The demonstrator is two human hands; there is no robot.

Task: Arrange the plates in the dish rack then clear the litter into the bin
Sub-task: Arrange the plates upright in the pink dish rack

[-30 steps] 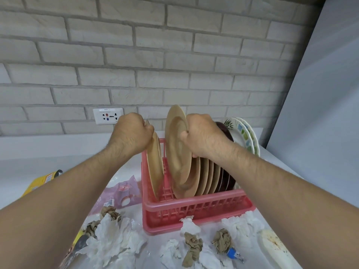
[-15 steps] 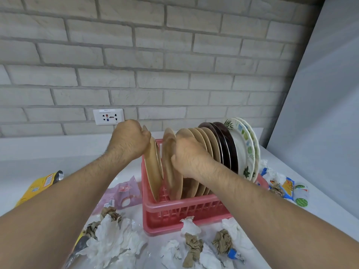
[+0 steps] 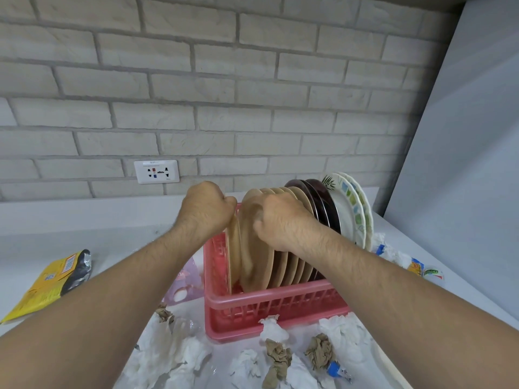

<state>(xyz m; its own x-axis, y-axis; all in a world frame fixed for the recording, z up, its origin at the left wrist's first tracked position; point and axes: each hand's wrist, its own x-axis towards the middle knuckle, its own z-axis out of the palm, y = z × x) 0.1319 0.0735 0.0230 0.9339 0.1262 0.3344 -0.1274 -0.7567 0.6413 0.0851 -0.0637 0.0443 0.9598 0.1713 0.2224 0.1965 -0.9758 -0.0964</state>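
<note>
Presently, at the 9 o'clock end of the pink dish rack [image 3: 275, 301]: left hand [image 3: 206, 209] fisted round the top rim of the outermost tan plate [image 3: 230, 256], right hand [image 3: 280, 220] curled over the rim of the neighbouring tan plate [image 3: 255, 259]. Both plates upright on edge and very close, perhaps touching low down; hard to tell, with the seating hidden behind the front wall. Toward 3 o'clock, a tight row of more tan plates [image 3: 292, 265], then dark brown plates [image 3: 317, 203], then patterned white plates [image 3: 348, 211] at the far end. Likely trouble: letting go with either rim not properly seated, leaving the outer plate free to topple toward 9 o'clock over the low wall onto the pink wrapper [image 3: 186, 276] and the desk [image 3: 84, 237]. Also possible: knocking rim against rim while squeezing into so little room, chipping one; or pushing sideways hard enough to set the whole packed row leaning toward 3 o'clock. Worth minding too: crumpled white tissues [image 3: 179, 357] and brown paper wads [image 3: 276, 360] at the rack's 6 o'clock, some touching its front wall, slippery footing under a shoved rack. Yellow snack packet [image 3: 47, 282] at 8 o'clock, more wrappers [image 3: 415, 268] at 3 o'clock, all lying on the desk; no bin in view, so the litter step judged not yet begun.
</note>
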